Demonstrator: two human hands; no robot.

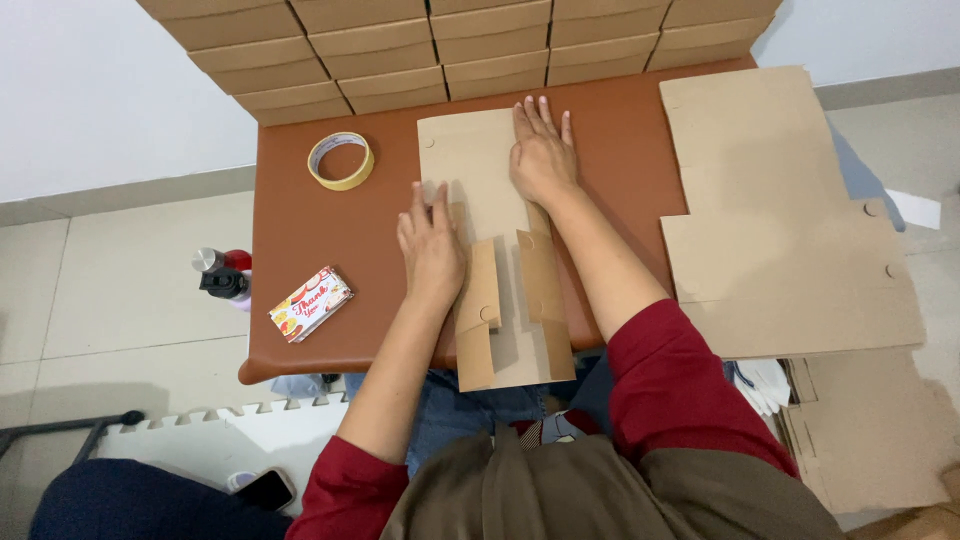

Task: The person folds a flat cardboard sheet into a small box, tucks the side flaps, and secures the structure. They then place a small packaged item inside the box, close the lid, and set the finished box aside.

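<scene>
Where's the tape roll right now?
Head view: the tape roll lies flat on the brown table, upper left, left of the cardboard sheet, below the stacked boxes.

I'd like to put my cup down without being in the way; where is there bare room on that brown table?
Bare patches: the brown table left of the tape roll down to the small packet, and a strip between the right hand and the flat cardboard stack. The middle is crowded by the cardboard blank under both hands.
</scene>
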